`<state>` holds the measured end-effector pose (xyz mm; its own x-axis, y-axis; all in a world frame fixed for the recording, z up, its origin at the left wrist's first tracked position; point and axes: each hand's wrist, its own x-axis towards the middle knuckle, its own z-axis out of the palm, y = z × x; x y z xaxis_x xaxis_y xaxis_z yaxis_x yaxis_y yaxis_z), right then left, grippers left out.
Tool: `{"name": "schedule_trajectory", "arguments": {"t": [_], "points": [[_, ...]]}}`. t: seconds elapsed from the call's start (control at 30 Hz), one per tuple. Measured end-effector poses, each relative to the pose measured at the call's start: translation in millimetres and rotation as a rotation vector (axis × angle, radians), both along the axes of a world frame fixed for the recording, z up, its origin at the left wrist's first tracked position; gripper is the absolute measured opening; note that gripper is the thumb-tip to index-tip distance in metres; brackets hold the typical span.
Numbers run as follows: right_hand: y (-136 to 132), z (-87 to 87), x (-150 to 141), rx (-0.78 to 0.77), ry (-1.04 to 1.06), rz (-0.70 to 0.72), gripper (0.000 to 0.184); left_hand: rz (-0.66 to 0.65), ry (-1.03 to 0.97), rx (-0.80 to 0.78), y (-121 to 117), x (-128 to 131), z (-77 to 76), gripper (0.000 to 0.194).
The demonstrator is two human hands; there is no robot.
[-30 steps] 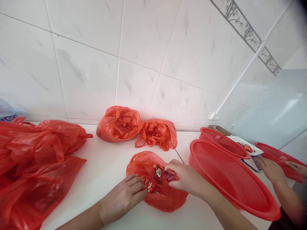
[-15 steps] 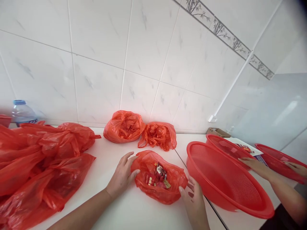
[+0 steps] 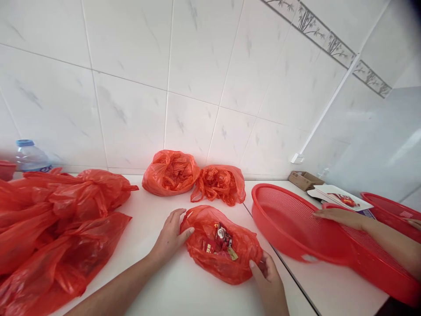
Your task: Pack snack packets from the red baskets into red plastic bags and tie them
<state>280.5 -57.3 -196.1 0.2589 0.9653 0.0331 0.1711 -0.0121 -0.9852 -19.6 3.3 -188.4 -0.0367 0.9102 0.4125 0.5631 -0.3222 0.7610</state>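
Observation:
A red plastic bag [image 3: 210, 268] sits on the white table in front of me, its mouth spread wide. Inside lie several small wrapped packets [image 3: 222, 237], dark red, black and gold. My left hand [image 3: 171, 235] grips the bag's left rim, thumb over the edge. At the right end, my right hand [image 3: 269, 274] pinches the rim between thumb and fingers. Two more red bags, a rounded one [image 3: 169, 173] and a crumpled one [image 3: 222, 184], stand by the wall behind it.
A heap of red plastic bags [image 3: 62, 228] covers the left side, with a water bottle [image 3: 31, 158] behind. At right are red mesh baskets [image 3: 283, 215], one touched by another person's hand [image 3: 338, 217]. Behind them are a cardboard box [image 3: 304, 180] and white tray [image 3: 329, 191].
The other person's hand has shifted left, and a basket there has come nearer at the right. The opened bag and my right hand have moved slightly right.

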Motion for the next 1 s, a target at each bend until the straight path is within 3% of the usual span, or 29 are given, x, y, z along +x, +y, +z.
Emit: {"name": "schedule_trajectory", "arguments": {"t": [0.2, 0.37, 0.47, 0.57, 0.67, 0.73, 0.83, 1.0], "points": [[-3, -7.6, 2, 0.024, -0.003, 0.011, 0.033, -0.001, -0.11, -0.186, 14, 6, 6.7, 0.072], [6, 2.1, 1, -0.01, -0.092, -0.002, 0.033, -0.08, -0.275, -0.27, 18, 5, 19.5, 0.063], [21, 33.7, -2, 0.0, -0.165, 0.027, 0.033, -0.175, -0.433, -0.279, 24, 10, 40.3, 0.042], [35, 87.5, -3, 0.126, -0.253, 0.038, 0.035, -0.21, -0.604, -0.214, 26, 15, 76.3, 0.029], [41, 142.6, 0, 0.339, -0.159, -0.146, 0.029, -0.183, -0.756, -0.067, 20, 15, 116.6, 0.03], [44, 167.5, 2, 0.396, -0.079, -0.19, 0.029, -0.174, -0.804, 0.009, 13, 11, 136.7, 0.028], [49, 183.2, 2, 0.349, -0.104, -0.125, 0.029, -0.168, -0.8, 0.061, 1, 4, 151.4, 0.022], [57, 184.1, -10, 0.433, 0.022, -0.208, 0.031, -0.112, -0.74, 0.135, -10, 3, 157.3, 0.013]]}}
